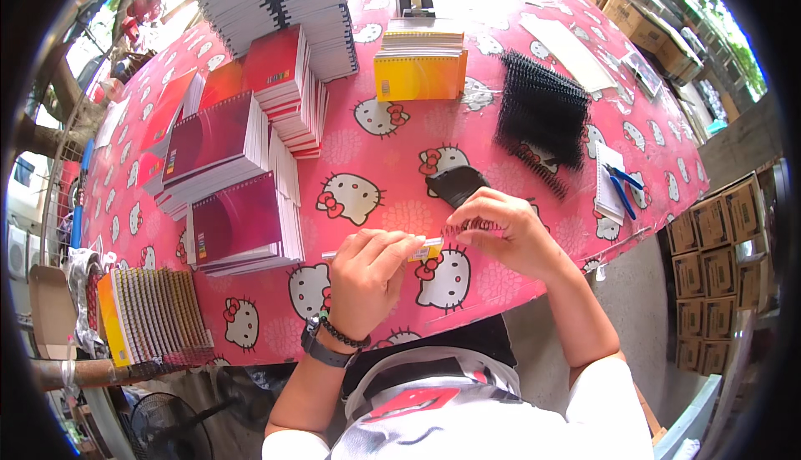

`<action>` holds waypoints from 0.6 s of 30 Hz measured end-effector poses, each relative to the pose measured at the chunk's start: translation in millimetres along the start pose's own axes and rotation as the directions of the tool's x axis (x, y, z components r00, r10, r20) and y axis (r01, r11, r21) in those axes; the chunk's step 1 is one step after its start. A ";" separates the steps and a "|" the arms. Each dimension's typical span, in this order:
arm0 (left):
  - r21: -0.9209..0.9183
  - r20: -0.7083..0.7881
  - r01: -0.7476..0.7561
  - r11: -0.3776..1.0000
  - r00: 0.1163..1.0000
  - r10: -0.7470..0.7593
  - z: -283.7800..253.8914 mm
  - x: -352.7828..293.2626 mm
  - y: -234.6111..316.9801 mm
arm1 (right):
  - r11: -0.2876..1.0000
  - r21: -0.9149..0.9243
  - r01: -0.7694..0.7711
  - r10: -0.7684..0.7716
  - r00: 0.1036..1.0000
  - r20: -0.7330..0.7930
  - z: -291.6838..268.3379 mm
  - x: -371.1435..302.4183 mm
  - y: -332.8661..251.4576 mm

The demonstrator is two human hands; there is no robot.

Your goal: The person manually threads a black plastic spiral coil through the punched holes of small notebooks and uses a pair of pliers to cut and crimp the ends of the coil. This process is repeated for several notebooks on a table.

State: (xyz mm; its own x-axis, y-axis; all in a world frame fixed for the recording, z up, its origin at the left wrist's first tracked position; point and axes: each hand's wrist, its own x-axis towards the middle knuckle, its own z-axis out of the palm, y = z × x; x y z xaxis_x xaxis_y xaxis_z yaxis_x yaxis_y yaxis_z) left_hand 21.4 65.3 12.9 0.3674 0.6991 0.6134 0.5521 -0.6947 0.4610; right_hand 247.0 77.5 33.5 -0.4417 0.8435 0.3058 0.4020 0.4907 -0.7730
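Head view: left hand grips a yellow notebook, right hand pinches a spiral coil.

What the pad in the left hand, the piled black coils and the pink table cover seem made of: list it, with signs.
Pad: likely paper with a card cover; pale edge, yellow printed face.
Black coils: probably plastic or coated wire; evenly dark, thin loops.
Table cover: probably smooth vinyl or plastic sheeting; glare washes out its far side.
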 end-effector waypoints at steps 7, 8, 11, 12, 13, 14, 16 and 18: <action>-0.189 0.099 -0.049 0.981 0.993 0.069 -27.8 -4.6 3.9 | 0.893 0.365 -0.263 0.323 0.939 -0.114 2.6 -14.1 6.6; -0.252 0.098 -0.036 0.967 0.993 0.062 -36.0 -5.7 3.4 | 0.793 0.548 -0.265 0.377 0.921 -0.100 0.0 -15.9 0.9; -0.382 0.031 -0.053 0.923 0.997 0.070 -43.3 -13.7 -2.0 | 0.789 0.533 -0.305 0.413 0.906 -0.092 3.7 -19.1 5.6; -0.471 0.031 0.004 0.882 0.999 0.011 -42.2 -18.3 -2.2 | 0.745 0.575 -0.337 0.451 0.891 -0.062 10.9 -15.7 6.6; -0.540 0.036 0.031 0.841 0.999 -0.014 -40.7 -20.5 -1.8 | 0.727 0.589 -0.352 0.453 0.891 -0.027 16.0 -11.0 6.0; -0.606 0.045 0.058 0.793 0.998 -0.039 -39.6 -22.3 -1.5 | 0.709 0.603 -0.366 0.454 0.891 0.007 20.6 -5.2 5.6; -0.714 0.083 0.096 0.693 0.995 -0.052 -39.2 -22.7 -2.4 | 0.648 0.628 -0.430 0.449 0.882 0.140 22.1 3.7 9.3; -0.797 0.136 0.125 0.591 0.990 -0.026 -41.5 -22.8 -4.9 | 0.526 0.695 -0.491 0.393 0.864 0.313 23.7 3.7 12.3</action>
State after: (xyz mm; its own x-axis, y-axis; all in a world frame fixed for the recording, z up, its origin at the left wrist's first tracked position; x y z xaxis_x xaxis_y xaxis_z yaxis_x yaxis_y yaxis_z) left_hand -20.8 45.8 23.3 0.4513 0.7335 0.5084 -0.2246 -0.4580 0.8601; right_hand 231.3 81.5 11.9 -0.4751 0.8536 -0.2139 -0.1291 -0.3081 -0.9426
